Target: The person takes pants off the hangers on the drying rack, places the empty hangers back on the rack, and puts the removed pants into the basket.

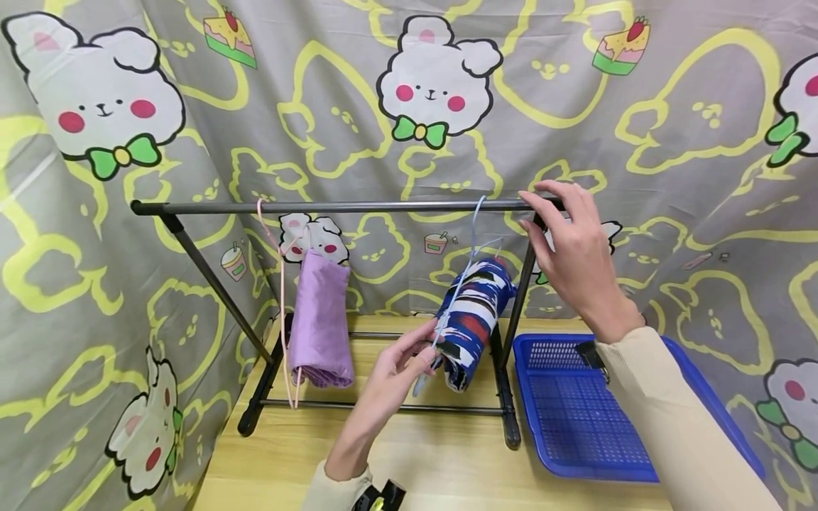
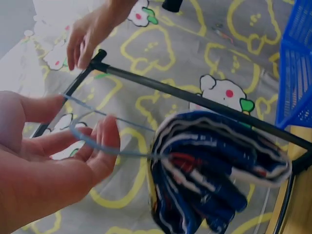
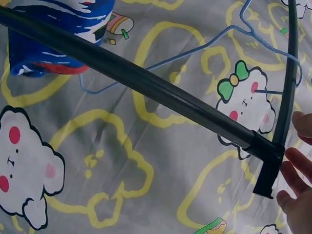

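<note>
A light blue hanger (image 1: 474,241) hooks over the top bar of a dark clothes rack (image 1: 383,207), toward its right side. Over it hangs a folded blue, white and red patterned cloth (image 1: 478,305). My left hand (image 1: 397,369) holds the hanger's near end, its thumb and fingers around the wire loop in the left wrist view. At the rack's right corner, my right hand (image 1: 571,245) has its fingertips right at the bar, fingers loosely extended. In the right wrist view, those fingers (image 3: 297,168) show beside the corner joint.
A folded purple cloth (image 1: 322,319) hangs on a pink hanger (image 1: 282,305) at the rack's left. On the wooden table (image 1: 447,454), a blue plastic basket (image 1: 575,419) stands to the right of the rack. A grey curtain (image 1: 358,177) with cartoon prints surrounds the table.
</note>
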Motion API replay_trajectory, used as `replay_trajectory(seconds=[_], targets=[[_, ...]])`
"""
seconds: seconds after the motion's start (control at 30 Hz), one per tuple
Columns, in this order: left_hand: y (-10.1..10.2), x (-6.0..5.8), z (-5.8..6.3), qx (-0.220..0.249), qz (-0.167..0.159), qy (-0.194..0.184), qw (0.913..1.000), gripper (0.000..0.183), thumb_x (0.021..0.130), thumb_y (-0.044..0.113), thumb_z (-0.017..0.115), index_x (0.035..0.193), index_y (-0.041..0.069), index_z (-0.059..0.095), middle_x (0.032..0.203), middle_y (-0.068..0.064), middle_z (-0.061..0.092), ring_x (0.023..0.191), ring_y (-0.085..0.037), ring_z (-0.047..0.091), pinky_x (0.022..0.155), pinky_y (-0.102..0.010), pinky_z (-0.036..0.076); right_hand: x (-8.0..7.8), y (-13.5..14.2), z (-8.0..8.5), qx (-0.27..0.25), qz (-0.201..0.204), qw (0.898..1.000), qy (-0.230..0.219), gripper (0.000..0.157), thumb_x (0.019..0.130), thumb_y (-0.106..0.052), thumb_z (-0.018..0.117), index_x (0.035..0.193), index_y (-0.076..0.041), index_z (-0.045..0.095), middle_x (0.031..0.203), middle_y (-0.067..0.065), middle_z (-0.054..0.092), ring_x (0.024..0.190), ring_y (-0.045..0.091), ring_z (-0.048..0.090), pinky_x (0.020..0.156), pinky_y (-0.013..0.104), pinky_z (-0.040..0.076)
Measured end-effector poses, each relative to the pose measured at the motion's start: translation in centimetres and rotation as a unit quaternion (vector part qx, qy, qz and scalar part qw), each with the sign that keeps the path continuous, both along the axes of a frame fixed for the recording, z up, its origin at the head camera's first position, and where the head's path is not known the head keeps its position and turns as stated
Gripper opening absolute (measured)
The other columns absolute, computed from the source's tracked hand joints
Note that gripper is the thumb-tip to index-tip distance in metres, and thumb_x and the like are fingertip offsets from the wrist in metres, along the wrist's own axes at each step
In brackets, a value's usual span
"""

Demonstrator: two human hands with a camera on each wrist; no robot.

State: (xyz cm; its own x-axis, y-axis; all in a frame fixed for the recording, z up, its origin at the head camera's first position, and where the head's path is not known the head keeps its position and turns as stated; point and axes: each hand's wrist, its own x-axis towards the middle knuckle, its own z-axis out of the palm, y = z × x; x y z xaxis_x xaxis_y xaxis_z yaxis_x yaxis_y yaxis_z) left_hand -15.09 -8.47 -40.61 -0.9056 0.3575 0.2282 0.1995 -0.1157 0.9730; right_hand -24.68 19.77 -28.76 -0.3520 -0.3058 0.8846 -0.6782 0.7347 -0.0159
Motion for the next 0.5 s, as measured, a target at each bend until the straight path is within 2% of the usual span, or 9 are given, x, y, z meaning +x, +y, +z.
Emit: replay_trajectory(seconds=[0.13, 0.27, 0.4, 0.5], targets=[[0.7, -0.6, 0.2, -0.006, 0.017, -0.015, 0.9997, 0.046, 0.107, 0.011, 0.054, 0.151, 0.000, 0.047, 0.121, -0.018, 0.058, 0.094, -0.014, 0.060, 0.075, -0.027, 0.054, -0.5, -0.2, 0.1, -0.002, -0.007, 1.000, 0.001, 0.034, 0.095, -0.001, 0.072, 0.128, 0.001, 0.069, 0.128, 0.024, 0.060, 0.118, 0.045, 0.051, 0.097, 0.055, 0.043], [1.3, -1.1, 0.3, -0.006, 0.023, -0.019, 0.9995, 0.044, 0.106, 0.010, 0.056, 0.148, -0.004, 0.050, 0.109, -0.023, 0.057, 0.081, -0.011, 0.056, 0.066, -0.022, 0.050, -0.8, -0.4, 0.2, -0.009, -0.012, 1.000, 0.002, 0.025, 0.097, -0.002, 0.070, 0.121, 0.003, 0.071, 0.123, 0.024, 0.061, 0.112, 0.045, 0.052, 0.094, 0.055, 0.042], [1.9, -1.5, 0.5, 0.003, 0.017, -0.022, 0.9996, 0.040, 0.106, 0.006, 0.054, 0.144, -0.008, 0.052, 0.127, -0.029, 0.061, 0.076, -0.012, 0.054, 0.061, -0.020, 0.047, -1.1, -0.8, 0.2, -0.024, -0.014, 1.000, -0.004, 0.020, 0.096, -0.001, 0.070, 0.115, 0.002, 0.074, 0.117, 0.022, 0.064, 0.109, 0.043, 0.054, 0.092, 0.055, 0.041], [2.3, -1.7, 0.7, 0.010, 0.010, -0.030, 0.9995, 0.036, 0.108, 0.005, 0.050, 0.140, -0.010, 0.055, 0.116, -0.021, 0.066, 0.073, -0.012, 0.051, 0.060, -0.020, 0.044, -1.4, -1.0, 0.1, -0.026, -0.016, 1.000, -0.004, 0.020, 0.097, 0.000, 0.069, 0.115, 0.002, 0.074, 0.115, 0.022, 0.065, 0.108, 0.043, 0.055, 0.091, 0.056, 0.041]])
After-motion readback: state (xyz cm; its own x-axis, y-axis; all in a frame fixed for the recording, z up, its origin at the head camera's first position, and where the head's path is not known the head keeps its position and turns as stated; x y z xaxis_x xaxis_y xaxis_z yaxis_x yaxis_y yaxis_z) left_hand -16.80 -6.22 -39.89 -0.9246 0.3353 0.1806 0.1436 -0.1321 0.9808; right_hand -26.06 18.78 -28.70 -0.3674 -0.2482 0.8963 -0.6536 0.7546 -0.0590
